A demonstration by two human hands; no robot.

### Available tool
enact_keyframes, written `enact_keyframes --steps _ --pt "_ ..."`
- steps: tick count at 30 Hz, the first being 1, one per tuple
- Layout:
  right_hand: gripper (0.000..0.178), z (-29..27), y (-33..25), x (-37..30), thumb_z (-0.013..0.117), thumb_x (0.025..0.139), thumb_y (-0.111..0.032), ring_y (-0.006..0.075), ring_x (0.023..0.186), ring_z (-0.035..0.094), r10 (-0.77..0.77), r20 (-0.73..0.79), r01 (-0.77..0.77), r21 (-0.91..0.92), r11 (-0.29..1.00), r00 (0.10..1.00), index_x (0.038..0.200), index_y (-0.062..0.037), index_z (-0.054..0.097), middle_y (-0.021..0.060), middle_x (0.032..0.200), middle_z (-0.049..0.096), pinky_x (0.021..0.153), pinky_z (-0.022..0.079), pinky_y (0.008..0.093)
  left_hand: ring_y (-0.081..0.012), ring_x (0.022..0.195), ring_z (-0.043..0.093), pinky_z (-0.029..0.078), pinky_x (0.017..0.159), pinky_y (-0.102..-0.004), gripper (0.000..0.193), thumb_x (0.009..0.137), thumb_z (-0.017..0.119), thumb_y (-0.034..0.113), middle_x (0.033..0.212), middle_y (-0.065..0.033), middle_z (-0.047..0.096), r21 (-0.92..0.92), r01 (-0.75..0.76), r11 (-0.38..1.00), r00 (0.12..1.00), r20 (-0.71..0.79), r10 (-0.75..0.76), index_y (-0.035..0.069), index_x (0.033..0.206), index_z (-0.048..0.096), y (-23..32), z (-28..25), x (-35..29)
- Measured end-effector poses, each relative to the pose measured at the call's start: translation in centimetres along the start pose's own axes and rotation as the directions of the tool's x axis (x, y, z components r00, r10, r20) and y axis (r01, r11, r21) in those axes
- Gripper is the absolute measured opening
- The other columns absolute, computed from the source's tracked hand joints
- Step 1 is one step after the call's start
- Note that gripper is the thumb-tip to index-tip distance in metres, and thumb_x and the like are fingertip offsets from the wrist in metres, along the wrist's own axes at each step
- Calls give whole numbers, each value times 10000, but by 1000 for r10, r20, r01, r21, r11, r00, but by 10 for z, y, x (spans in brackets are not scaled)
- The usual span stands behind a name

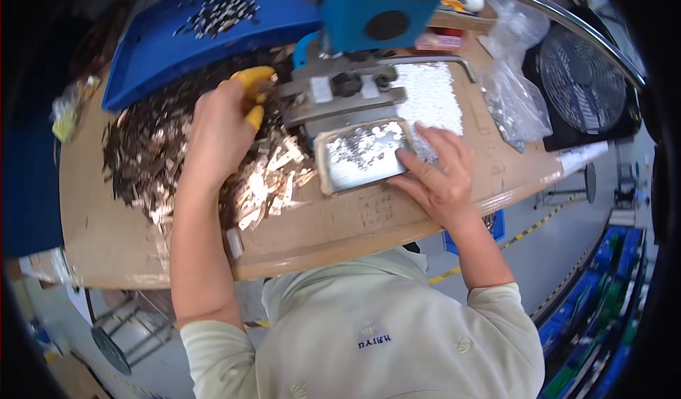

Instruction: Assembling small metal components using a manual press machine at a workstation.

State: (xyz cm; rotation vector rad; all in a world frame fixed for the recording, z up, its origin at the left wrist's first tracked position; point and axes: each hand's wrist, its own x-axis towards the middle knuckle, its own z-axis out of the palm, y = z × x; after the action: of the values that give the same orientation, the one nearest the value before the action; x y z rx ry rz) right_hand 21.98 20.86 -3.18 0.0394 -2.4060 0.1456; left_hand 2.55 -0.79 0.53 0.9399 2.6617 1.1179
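Note:
My left hand [223, 126], with yellow covers on its fingertips, is curled at the left end of the metal die [340, 90] under a blue press [376, 9]. Its fingers are closed together, and what sits between them is too blurred to make out. A shallow metal tray [351, 179] with tape along its rim stands just in front of the die, holding many small shiny pieces [369, 143]. At the tray's right end is my right hand [443, 175], fingers apart. Its index fingertip touches inside the tray, while the thumb lies along the front corner.
Dark and coppery scrap strips [269, 179] heap left of the press. Behind them lies a blue bin [152, 58] with small pieces. White pieces [433, 94] cover a patch right of the die, near a hex key [468, 69], plastic bags [511, 80] and a fan [582, 80].

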Motion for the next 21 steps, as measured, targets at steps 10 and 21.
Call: enact_keyframes --steps 10,21 --pt "79 28 -9 42 675 801 -150 181 751 507 85 -85 -40 430 902 993 758 -130 612 -12 757 593 782 385 304 -138 826 598 489 776 -223 476 796 589 -87 966 -82 647 -556 22 831 992 -92 -88 9 1260 543 -30 -2 2" --pt "91 76 -8 94 669 713 -122 184 707 509 29 -280 51 275 960 960 653 -128 602 3 672 572 759 394 328 -114 827 583 486 749 -188 463 828 598 -72 989 -81 639 -725 77 685 986 -49 -162 -4 1278 515 -21 7 3"
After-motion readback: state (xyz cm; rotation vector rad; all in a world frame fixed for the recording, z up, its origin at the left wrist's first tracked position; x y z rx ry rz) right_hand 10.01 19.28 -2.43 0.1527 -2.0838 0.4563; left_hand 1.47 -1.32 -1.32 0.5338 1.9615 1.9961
